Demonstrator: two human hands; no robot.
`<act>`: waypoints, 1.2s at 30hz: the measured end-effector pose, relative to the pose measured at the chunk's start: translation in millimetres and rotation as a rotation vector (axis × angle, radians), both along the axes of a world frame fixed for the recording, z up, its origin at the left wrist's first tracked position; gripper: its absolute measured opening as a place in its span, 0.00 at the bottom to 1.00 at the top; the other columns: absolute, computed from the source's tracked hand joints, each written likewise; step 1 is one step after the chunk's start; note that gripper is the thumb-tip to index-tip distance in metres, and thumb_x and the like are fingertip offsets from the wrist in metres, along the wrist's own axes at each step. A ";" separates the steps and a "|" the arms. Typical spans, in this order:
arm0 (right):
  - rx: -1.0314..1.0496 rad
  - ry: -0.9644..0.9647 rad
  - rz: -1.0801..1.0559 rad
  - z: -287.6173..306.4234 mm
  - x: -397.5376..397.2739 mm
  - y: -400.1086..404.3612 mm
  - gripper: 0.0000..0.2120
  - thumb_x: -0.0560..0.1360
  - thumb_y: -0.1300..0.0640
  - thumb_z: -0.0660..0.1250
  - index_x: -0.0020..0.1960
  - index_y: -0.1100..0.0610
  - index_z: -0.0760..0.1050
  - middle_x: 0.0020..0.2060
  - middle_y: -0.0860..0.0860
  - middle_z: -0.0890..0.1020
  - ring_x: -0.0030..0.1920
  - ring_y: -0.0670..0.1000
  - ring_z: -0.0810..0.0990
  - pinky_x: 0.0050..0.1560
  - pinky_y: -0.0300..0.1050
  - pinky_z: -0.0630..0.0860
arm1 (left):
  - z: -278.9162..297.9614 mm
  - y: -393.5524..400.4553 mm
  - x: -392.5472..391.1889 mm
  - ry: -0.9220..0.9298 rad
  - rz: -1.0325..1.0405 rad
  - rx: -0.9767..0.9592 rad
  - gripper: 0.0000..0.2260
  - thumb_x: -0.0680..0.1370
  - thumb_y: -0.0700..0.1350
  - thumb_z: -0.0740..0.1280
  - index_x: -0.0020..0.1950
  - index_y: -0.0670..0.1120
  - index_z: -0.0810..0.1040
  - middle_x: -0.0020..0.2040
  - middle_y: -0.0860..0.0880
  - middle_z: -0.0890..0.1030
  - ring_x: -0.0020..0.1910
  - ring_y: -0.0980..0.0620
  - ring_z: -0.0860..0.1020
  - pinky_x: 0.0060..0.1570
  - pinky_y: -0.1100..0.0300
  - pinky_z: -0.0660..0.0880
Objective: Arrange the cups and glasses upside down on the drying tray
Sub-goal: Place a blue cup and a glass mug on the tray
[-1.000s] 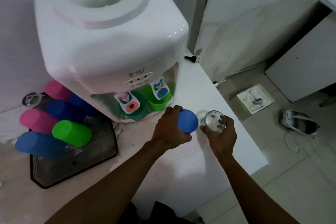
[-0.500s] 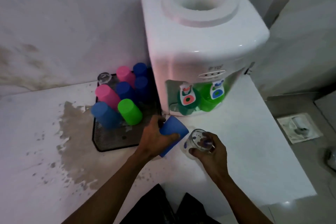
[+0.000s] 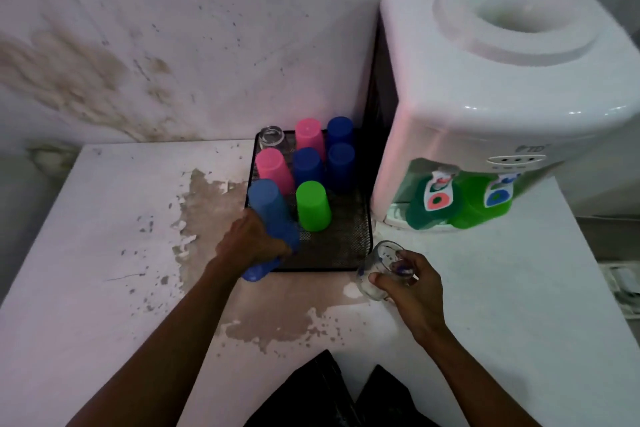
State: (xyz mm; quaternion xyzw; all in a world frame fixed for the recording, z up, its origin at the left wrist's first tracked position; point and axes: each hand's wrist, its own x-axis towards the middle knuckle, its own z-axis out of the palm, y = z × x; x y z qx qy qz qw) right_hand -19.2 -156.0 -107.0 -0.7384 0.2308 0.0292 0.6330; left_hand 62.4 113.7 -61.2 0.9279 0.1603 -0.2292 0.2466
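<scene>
A black mesh drying tray (image 3: 341, 248) lies on the table beside the dispenser. Upside down on it stand two pink cups (image 3: 273, 166), several blue cups (image 3: 341, 159), a green cup (image 3: 312, 206) and, at the back left corner, a clear glass (image 3: 272, 137). My left hand (image 3: 251, 244) is shut on a blue cup (image 3: 258, 272) at the tray's front left corner, right against another blue cup (image 3: 265, 201); the held cup is blurred and mostly hidden. My right hand (image 3: 412, 288) grips a clear printed glass (image 3: 379, 270), tilted, just off the tray's front right corner.
A white water dispenser (image 3: 485, 121) with two green taps (image 3: 460, 201) stands directly right of the tray. The white table (image 3: 104, 253) has brown peeled patches left of and in front of the tray. A stained wall rises behind.
My view has swung left toward the tray. My left hand carried the blue cup from in front of the dispenser to the tray's front left corner. My right hand followed with the glass.
</scene>
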 end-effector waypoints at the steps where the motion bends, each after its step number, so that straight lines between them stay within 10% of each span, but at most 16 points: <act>1: 0.000 0.000 0.001 -0.1 0.8 1.8 0.25 0.61 0.66 0.80 0.56 0.59 0.76 0.47 0.52 0.80 0.47 0.52 0.80 0.39 0.31 0.77 | 0.6 2.4 1.6 -0.013 -0.022 0.062 0.45 0.55 0.59 0.74 0.65 0.40 0.64 0.54 0.42 0.76 0.50 0.41 0.76 0.42 0.53 0.74; 8: -0.025 0.013 -0.011 1.5 7.7 16.6 0.24 0.62 0.62 0.80 0.55 0.55 0.76 0.47 0.53 0.80 0.49 0.53 0.79 0.47 0.44 0.76 | -11.4 7.4 4.5 -0.137 -0.047 0.145 0.32 0.62 0.57 0.75 0.60 0.46 0.71 0.56 0.42 0.74 0.53 0.40 0.75 0.46 0.49 0.75; 24: -0.011 0.034 0.028 15.4 20.5 33.9 0.26 0.62 0.63 0.80 0.57 0.54 0.75 0.47 0.49 0.80 0.47 0.47 0.79 0.40 0.35 0.75 | -41.2 9.4 -1.0 -0.269 0.052 0.021 0.43 0.60 0.50 0.81 0.68 0.44 0.64 0.65 0.43 0.73 0.62 0.42 0.72 0.57 0.48 0.75; 31: 0.014 0.055 0.008 16.7 26.8 38.5 0.28 0.61 0.63 0.80 0.58 0.55 0.76 0.48 0.47 0.80 0.51 0.52 0.80 0.41 0.40 0.78 | -26.9 7.8 -2.5 -0.231 -0.019 0.212 0.50 0.57 0.63 0.77 0.71 0.45 0.61 0.65 0.43 0.71 0.62 0.41 0.70 0.55 0.47 0.73; 36: 0.033 0.062 -0.025 18.6 32.1 36.5 0.31 0.58 0.62 0.81 0.56 0.54 0.73 0.49 0.53 0.81 0.50 0.54 0.82 0.43 0.47 0.82 | -12.3 0.1 -15.5 -1.003 0.012 0.038 0.25 0.67 0.57 0.71 0.51 0.37 0.76 0.48 0.39 0.76 0.48 0.44 0.73 0.44 0.57 0.71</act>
